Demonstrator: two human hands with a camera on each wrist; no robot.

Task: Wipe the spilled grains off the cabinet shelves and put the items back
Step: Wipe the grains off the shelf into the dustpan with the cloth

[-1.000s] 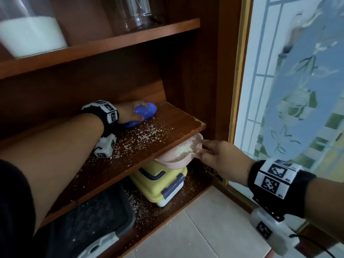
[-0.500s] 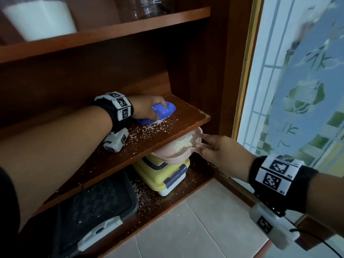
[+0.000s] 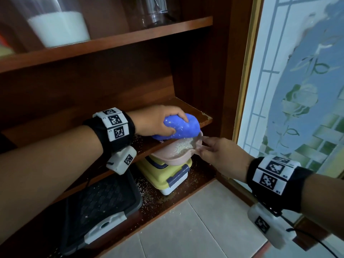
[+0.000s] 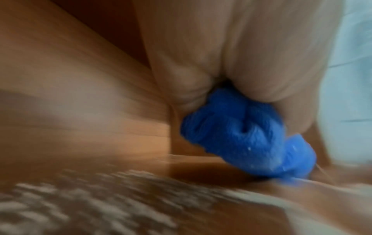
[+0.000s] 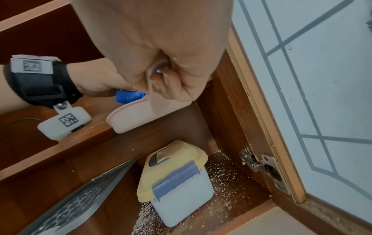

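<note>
While its fingers and thumb curl tightly round a bunched blue cloth (image 3: 176, 128), the left hand (image 3: 154, 121) presses that cloth down at the front right edge of the middle shelf (image 3: 202, 118), near the centre of the head view. Just right of it and slightly lower, the right hand (image 3: 221, 155) pinches the handle tab of a pink scoop-like dish (image 3: 173, 153) between thumb and bent fingers, holding the dish just under the shelf's lip, its rim touching the cloth. White grains (image 3: 183, 146) lie heaped inside the dish, a few cling to the cloth, and more speckle the shelf towards the left wrist. Both forearms reach in from the lower corners of the frame, each wearing a black wristband with marker tags. Below the dish, on the grain-strewn bottom shelf (image 3: 197, 181), stands a yellow-lidded container (image 3: 167, 177) with blue clasps, and a dark grey tray (image 3: 100, 202) leans at lower left. On the top shelf, upper left, sits a clear jar holding something white (image 3: 59, 28).
</note>
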